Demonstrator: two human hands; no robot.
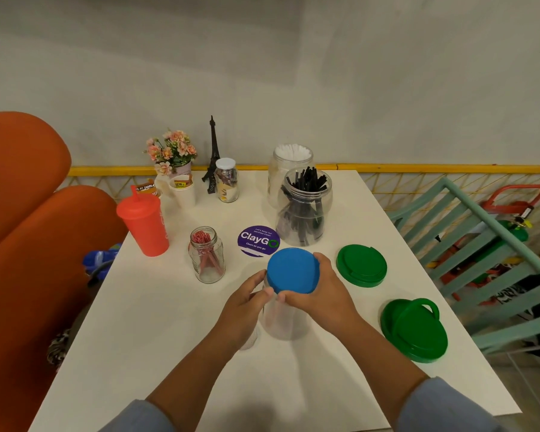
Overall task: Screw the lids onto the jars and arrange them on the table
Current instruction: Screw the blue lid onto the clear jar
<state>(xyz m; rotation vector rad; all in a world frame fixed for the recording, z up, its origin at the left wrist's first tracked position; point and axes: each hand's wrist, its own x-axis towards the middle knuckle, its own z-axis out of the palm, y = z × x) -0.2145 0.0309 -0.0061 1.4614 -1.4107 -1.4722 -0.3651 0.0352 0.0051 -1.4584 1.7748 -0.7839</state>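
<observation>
Near the middle of the white tabletop [169, 338] stands a clear jar [282, 319] with a blue lid [293, 269] on its mouth. The right hand [321, 291] is curled around the lid's right side, fingers on its rim. The left hand [247, 304] clasps the jar's upper wall just below the lid. Two green lids [361, 265] [414, 329] lie flat toward the right edge. Behind, an open jar of black sticks [304, 207] stands; a small glass jar [207, 254] stands toward the left edge.
</observation>
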